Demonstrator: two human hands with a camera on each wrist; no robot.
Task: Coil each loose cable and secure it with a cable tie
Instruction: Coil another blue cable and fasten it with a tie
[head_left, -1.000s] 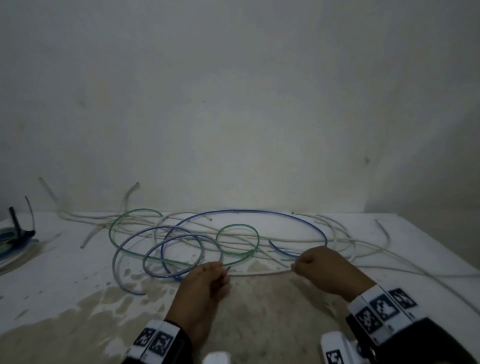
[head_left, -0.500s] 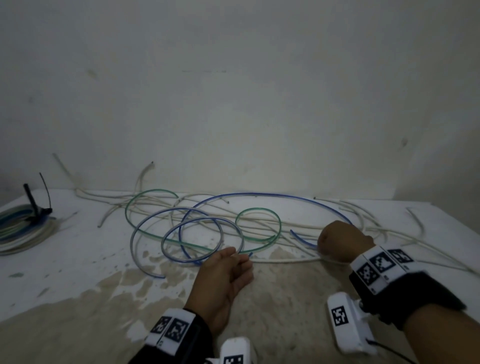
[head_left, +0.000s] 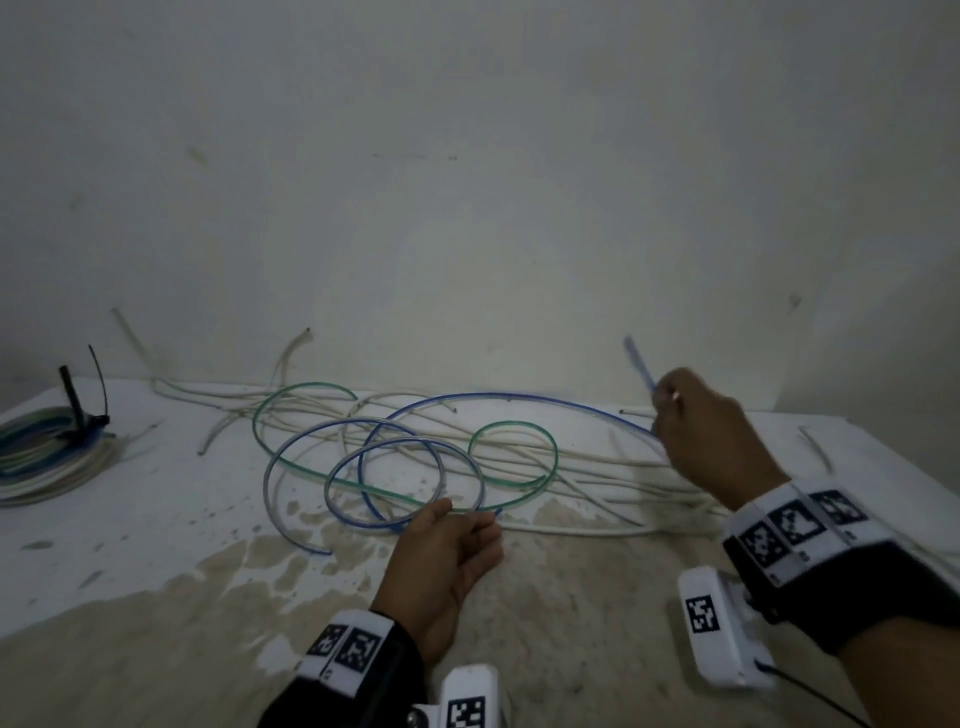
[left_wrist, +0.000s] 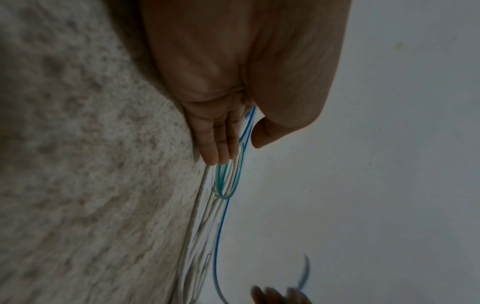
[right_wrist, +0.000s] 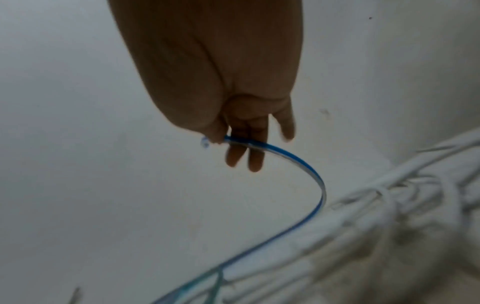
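A blue cable (head_left: 519, 397) lies in several loose loops on the white table (head_left: 130, 519), tangled with a green cable (head_left: 514, 426) and thin white cables (head_left: 597, 462). My left hand (head_left: 457, 525) rests on the table at the front of the loops; in the left wrist view blue cable strands (left_wrist: 248, 125) run between its thumb and fingers. My right hand (head_left: 660, 400) is raised above the table at the right. It pinches the blue cable near its free end (right_wrist: 298, 162) between thumb and fingers (right_wrist: 255, 162), and the end pokes up, blurred.
A finished coil (head_left: 47, 452) bound with a black cable tie (head_left: 78, 410) lies at the table's far left. A bare wall stands close behind the cables. A worn beige patch (head_left: 571, 597) covers the near table. White cables trail toward the right edge (head_left: 815, 452).
My right hand has risen from the table and moved right and back, lifting the blue cable's end. My left hand has stayed at the loops.
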